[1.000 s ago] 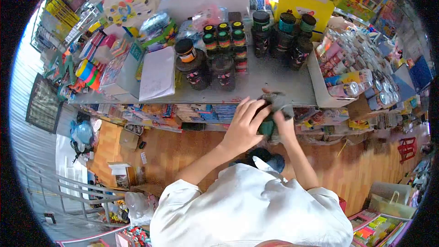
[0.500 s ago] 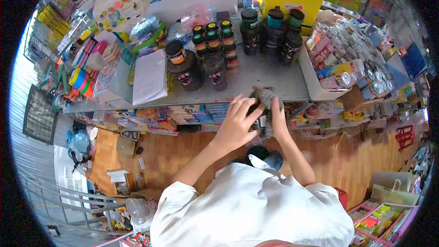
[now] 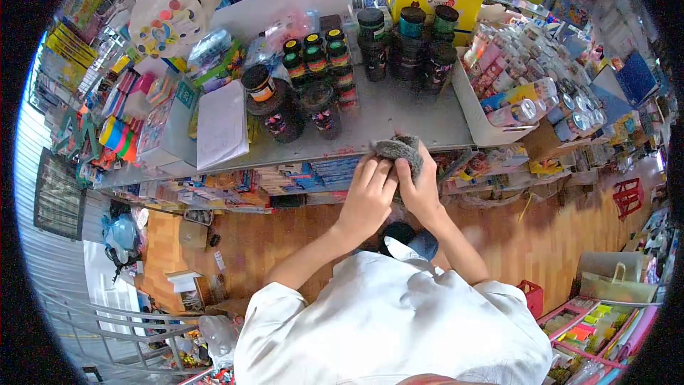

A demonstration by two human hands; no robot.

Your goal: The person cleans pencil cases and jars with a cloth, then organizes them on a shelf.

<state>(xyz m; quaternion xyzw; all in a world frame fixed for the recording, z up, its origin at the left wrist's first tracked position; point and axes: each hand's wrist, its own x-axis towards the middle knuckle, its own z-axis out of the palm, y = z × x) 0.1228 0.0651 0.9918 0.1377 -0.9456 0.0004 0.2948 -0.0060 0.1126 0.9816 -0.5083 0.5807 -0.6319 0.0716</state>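
Observation:
A grey cloth point(image 3: 402, 151) is bunched at the front edge of the shelf, between my two hands. My right hand point(image 3: 422, 184) is closed on it, thumb pressed across its top. My left hand point(image 3: 369, 196) is curled against the cloth's lower left side, around a small dark jar that the fingers and cloth now hide. Behind them on the grey shelf point(image 3: 399, 115) stand a large dark jar with an orange label point(image 3: 274, 108), a shorter dark jar point(image 3: 322, 110) and stacked small paint jars point(image 3: 313, 57) with yellow and green lids.
More dusty dark jars point(image 3: 410, 46) stand at the back. A white box of tubes point(image 3: 499, 132) sits on the right, white papers point(image 3: 222, 125) on the left. Books point(image 3: 335, 173) fill the level below. A red crate point(image 3: 627, 198) stands on the wooden floor point(image 3: 499, 242).
The cloth has come over the top of the small dark jar, whose label showed between my hands before. My left fingers have drawn together. The view has shifted slightly.

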